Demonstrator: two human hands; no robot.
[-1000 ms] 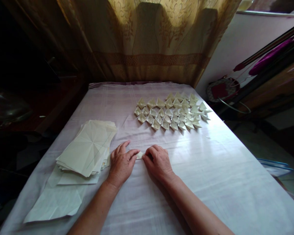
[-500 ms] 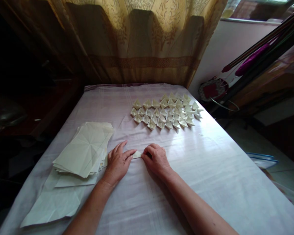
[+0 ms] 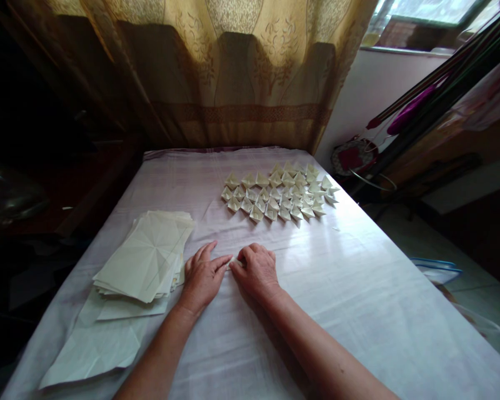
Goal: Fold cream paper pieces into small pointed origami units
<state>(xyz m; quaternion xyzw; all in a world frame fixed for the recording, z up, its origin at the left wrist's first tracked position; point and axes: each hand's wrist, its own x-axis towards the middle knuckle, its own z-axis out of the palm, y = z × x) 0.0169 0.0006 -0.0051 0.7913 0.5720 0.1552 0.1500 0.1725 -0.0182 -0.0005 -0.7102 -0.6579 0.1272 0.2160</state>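
Observation:
Between my hands lies a small folded piece of pale paper (image 3: 232, 261), mostly covered by fingers. My left hand (image 3: 202, 280) rests palm down with its fingers stretched out, its thumb reaching to the paper's left part. My right hand (image 3: 257, 270) is closed, thumb and fingertips pinching the paper's right part. Left of my left hand is a stack of creased cream paper sheets (image 3: 145, 258), fanned slightly. Beyond my hands, several pointed folded paper pieces (image 3: 271, 208) stand in uneven rows.
The table has a pale checked cloth (image 3: 316, 311). A larger creased sheet (image 3: 94, 347) lies under the stack, near the left edge. A patterned curtain (image 3: 229, 72) hangs behind the far edge. A blue-edged item (image 3: 437, 270) is down to the right.
My right hand has moved left along the folded paper, closer to my left thumb, so less of the paper shows. My left hand keeps its place. The view has shifted slightly.

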